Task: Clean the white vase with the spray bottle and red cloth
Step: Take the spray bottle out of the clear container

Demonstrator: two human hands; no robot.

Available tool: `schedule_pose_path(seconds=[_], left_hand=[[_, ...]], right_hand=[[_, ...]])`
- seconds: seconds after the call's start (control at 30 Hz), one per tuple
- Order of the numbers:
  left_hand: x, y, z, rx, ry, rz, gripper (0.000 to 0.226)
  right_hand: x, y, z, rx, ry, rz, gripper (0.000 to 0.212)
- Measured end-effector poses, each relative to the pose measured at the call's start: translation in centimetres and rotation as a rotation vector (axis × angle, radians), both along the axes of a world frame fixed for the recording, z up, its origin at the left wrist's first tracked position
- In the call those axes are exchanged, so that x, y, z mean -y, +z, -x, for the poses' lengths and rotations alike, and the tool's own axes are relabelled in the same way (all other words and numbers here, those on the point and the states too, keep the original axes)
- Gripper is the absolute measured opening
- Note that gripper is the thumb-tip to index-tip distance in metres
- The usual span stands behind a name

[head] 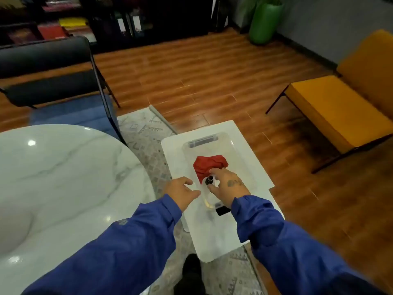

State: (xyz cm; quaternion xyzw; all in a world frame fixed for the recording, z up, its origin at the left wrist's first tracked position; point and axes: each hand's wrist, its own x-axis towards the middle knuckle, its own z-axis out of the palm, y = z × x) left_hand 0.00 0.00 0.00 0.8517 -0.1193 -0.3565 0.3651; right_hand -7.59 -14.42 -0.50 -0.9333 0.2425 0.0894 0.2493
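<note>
A crumpled red cloth [209, 165] lies inside a clear plastic bin [238, 154] on a low white table [214, 237]. Just in front of the cloth, a clear spray bottle [206, 200] with a black cap leans in the bin, yellowish liquid at its bottom. My right hand [228, 185] hovers over the cap, thumb and forefinger curved on either side of it with small gaps. My left hand [182, 191] is at the bin's left rim, fingers spread and holding nothing. I cannot make out a white vase.
A round marble table [63, 177] fills the left. Behind it stands a black chair [49, 67]. A yellow bench [340, 109] is at the right, and a green floor vase [263, 22] at the back. A patterned rug [146, 141] lies underneath. My dark shoe [191, 271] is below.
</note>
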Motion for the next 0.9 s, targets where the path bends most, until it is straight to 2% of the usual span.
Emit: schedule_pose_path(seconds=[0.2, 0.43, 0.57, 0.67, 0.77, 0.9], left_hand=[[1.9, -1.2, 0.5, -0.206, 0.243, 0.118, 0.041], [1.5, -1.3, 0.4, -0.276, 0.3, 0.158, 0.042], [0.8, -0.5, 0.0, -0.093, 0.247, 0.184, 0.041], [-0.2, 2.1, -0.4, -0.01, 0.238, 0.336, 0.037], [-2.4, 5.1, -0.6, 0.096, 0.211, 0.458, 0.044], [-7.5, 7.4, -0.4, 0.224, 0.234, 0.482, 0.053]], right_hand=[[0.2, -1.3, -1.6, -0.034, 0.044, 0.047, 0.025], [0.7, -0.2, -1.7, 0.008, 0.021, 0.099, 0.02], [1.2, 4.5, -2.0, 0.116, -0.041, 0.08, 0.021], [0.3, 8.5, -2.3, 0.262, -0.032, 0.076, 0.02], [-2.1, 11.8, -2.9, 0.368, 0.022, 0.04, 0.017], [-7.0, 13.4, -4.1, 0.395, 0.093, -0.058, 0.015]])
